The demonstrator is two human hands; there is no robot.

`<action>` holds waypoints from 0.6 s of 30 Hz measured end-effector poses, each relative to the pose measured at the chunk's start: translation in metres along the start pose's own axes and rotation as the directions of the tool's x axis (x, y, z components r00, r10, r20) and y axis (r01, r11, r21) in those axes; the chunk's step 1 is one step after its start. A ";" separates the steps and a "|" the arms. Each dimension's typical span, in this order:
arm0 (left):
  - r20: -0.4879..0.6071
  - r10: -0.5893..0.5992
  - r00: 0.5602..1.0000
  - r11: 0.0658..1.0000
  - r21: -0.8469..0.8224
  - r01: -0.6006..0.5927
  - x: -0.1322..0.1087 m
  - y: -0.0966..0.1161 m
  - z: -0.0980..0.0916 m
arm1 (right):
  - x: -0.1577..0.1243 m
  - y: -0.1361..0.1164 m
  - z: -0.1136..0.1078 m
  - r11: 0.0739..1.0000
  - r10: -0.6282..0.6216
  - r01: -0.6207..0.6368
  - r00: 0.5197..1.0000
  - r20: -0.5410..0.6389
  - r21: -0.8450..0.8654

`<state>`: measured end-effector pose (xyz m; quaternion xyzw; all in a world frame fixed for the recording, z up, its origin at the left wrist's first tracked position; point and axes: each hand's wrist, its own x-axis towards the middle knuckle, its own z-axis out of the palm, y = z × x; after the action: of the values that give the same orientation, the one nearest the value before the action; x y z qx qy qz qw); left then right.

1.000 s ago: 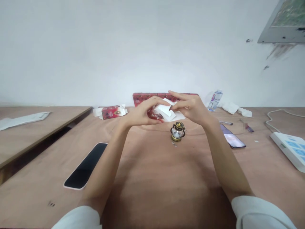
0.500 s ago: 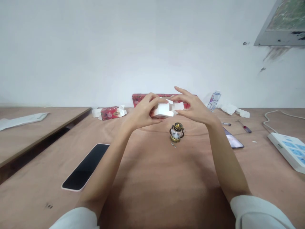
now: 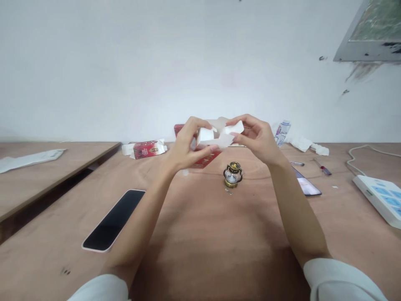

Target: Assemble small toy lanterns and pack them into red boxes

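Observation:
My left hand and my right hand together hold a small red-and-white cardboard box above the table. Its white flaps stand open at the top. My left fingers pinch the box's left side; my right fingers pinch a white flap on its right. A small brass-coloured lantern ornament stands on the wooden table just below and in front of my hands.
A black phone lies at the left, another phone at the right. A red box and a long red box lie at the back. A bottle, crumpled paper, a screwdriver and a white power strip lie right.
My hands have lifted the box a little and turned it, so its white flaps have come open at the top and its red underside shows.

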<state>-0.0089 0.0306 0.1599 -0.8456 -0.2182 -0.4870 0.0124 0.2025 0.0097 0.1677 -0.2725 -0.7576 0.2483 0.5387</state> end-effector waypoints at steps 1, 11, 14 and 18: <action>-0.020 -0.018 1.000 1.000 -0.025 0.017 0.000 0.002 0.002 | 0.000 -0.001 0.000 1.000 0.002 -0.001 1.000 -0.014 0.021; -0.174 -0.134 0.976 0.991 -0.030 0.131 -0.006 0.006 0.023 | -0.001 -0.005 0.002 0.990 -0.025 0.009 0.993 0.113 0.140; -0.236 -0.057 0.970 0.998 0.016 0.062 -0.006 0.009 0.022 | -0.001 -0.006 0.003 0.985 -0.044 0.025 0.992 0.115 0.168; -0.260 0.069 0.963 0.981 0.191 -0.018 -0.006 0.012 0.024 | 0.001 -0.005 0.005 0.982 -0.002 -0.019 0.994 0.108 0.187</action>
<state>0.0127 0.0236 0.1447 -0.7724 -0.2405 -0.5730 0.1314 0.1962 0.0063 0.1704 -0.2098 -0.7575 0.3353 0.5193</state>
